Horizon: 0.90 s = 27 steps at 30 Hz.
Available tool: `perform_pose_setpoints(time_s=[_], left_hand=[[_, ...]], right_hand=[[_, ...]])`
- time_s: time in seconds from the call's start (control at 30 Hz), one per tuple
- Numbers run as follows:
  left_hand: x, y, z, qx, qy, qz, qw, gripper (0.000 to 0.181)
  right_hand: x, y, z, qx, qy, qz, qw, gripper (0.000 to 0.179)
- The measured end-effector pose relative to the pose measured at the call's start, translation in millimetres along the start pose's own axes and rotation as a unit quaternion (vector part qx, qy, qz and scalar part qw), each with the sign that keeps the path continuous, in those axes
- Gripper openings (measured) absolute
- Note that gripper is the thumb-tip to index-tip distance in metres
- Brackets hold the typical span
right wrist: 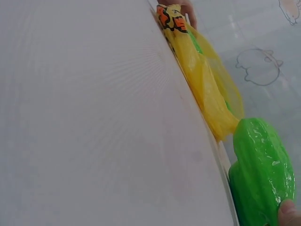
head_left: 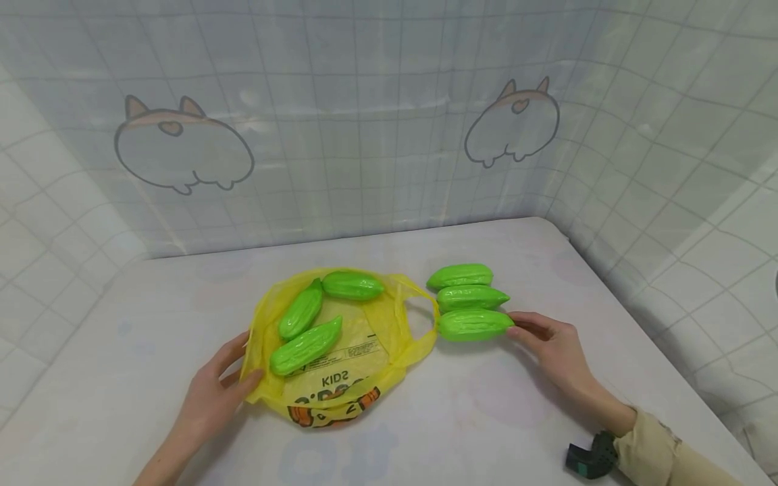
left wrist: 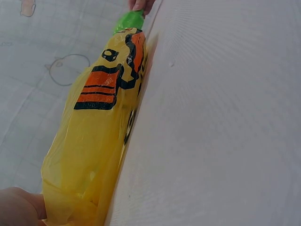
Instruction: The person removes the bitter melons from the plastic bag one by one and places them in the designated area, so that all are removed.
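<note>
A yellow plastic bag (head_left: 398, 337) lies with its mouth spread wide, and three glossy green ridged toy gourds (head_left: 306, 347) are inside it. My left hand (head_left: 213, 385) holds the bag's left rim between thumb and fingers; the left wrist view shows part of that hand against the yellow bag (left wrist: 80, 155). To the right of the bag, three more such gourds lie in a row, one behind another. My right hand (head_left: 553, 351) pinches the pointed right end of the front gourd (head_left: 474, 325), whose left end meets the bag's handle loop. In the right wrist view a thumb presses the green gourd (right wrist: 263, 165).
Everything lies on a white table (head_left: 486, 418). A pale tiled-pattern curtain (head_left: 377, 135) with animal drawings hangs behind it and along the sides. At the right wrist sits a small black device (head_left: 592, 457).
</note>
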<state>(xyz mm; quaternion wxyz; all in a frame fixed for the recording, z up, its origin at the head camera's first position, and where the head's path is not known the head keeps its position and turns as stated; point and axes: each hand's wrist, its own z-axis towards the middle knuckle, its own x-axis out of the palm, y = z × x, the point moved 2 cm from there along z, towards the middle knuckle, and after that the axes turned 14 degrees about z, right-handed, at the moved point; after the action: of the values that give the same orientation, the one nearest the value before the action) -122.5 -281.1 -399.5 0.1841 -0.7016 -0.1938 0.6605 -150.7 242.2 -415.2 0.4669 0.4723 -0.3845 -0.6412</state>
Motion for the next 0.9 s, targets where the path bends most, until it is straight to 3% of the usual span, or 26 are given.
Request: perform_pose_setpoints(time_s=[0.43,0.9], left_hand=[[0.3,-0.5,0.1,-0.008,0.004,0.003,1.0000,0.075],[0.7,0.7,0.3,0.003,-0.004,0.005,1.0000,0.074]], right_hand=[[-2,-10,1.6,0.025,-0.007,-0.039,0.9989,0.032],[-1,-16,3.3,0.009,0.000,-0.048,0.9988,0.034]])
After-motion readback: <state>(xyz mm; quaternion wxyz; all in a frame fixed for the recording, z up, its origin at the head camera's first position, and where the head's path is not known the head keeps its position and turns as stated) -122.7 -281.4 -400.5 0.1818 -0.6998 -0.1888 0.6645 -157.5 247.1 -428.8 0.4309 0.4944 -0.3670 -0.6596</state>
